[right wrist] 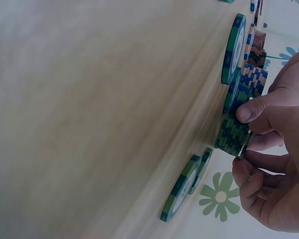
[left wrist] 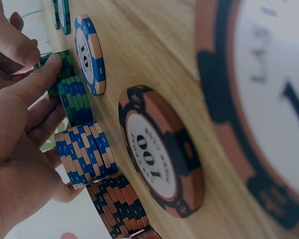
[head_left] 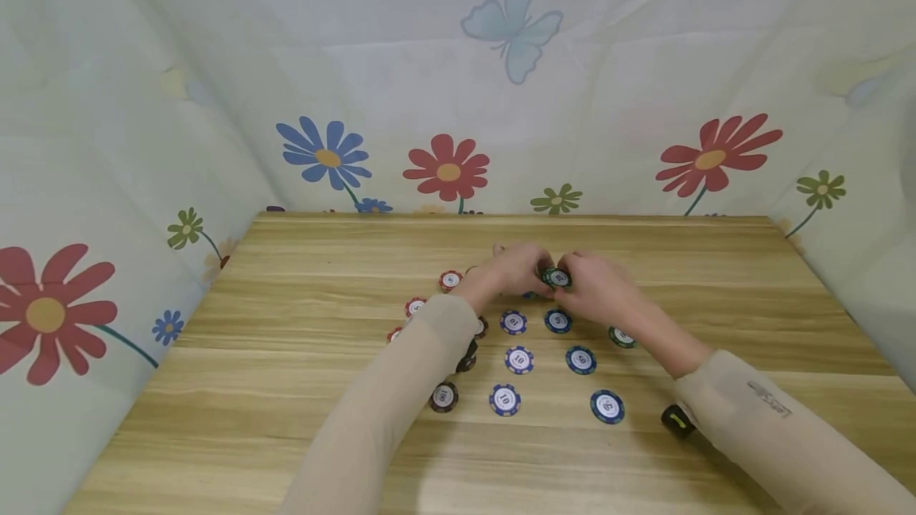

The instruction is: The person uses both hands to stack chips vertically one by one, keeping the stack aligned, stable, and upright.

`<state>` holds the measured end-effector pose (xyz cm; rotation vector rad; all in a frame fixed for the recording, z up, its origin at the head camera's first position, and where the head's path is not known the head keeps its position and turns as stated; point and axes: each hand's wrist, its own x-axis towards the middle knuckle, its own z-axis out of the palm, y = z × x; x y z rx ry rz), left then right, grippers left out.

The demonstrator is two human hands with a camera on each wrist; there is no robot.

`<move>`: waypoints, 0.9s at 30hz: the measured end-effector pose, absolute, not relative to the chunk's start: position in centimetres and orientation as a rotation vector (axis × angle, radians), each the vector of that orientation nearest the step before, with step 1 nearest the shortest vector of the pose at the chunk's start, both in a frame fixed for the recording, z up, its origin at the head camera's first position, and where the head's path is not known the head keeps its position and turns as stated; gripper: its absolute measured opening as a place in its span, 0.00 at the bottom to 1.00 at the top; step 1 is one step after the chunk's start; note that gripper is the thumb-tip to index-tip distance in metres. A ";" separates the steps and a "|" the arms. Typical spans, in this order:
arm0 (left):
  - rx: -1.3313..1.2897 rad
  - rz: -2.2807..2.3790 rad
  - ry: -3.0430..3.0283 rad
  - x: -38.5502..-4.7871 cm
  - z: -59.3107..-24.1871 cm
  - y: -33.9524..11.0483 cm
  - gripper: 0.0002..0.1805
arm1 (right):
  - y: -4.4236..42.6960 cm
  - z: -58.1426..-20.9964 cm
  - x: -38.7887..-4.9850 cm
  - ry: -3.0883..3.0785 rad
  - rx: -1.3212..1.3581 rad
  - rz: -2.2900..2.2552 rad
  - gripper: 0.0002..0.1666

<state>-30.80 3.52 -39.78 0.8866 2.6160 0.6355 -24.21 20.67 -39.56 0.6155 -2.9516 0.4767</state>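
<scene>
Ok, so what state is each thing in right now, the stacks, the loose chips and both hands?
Green stack: piled up
Left hand: fingers curled at that stack
Right hand: fingers curled at that stack
Blue-and-tan stack: piled up
Brown-and-black stack: piled up
Loose 10 chips: flat, apart
Loose 50 chips: flat, apart
Loose 100 chip: flat
Loose red chips: flat, some partly hidden

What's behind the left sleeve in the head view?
Red chips peek out at the left edge of the left sleeve, part of a dark chip at its right edge. Anything fully behind the sleeve is covered and cannot be seen.
</scene>
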 end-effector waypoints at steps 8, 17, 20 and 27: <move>0.901 0.618 2.620 -30.9 -39.9 3.6 0.19 | 20.3 -39.8 -24.5 -2.987 0.581 0.476 0.20; 0.891 0.604 2.622 -31.0 -39.9 3.6 0.20 | 20.2 -39.5 -24.6 -3.001 0.583 0.465 0.21; 0.891 0.604 2.625 -31.1 -40.0 3.6 0.20 | 20.3 -39.5 -24.5 -3.002 0.587 0.456 0.22; 0.874 0.646 2.612 -30.9 -39.8 3.5 0.18 | 20.8 -39.0 -24.3 -3.009 0.613 0.418 0.28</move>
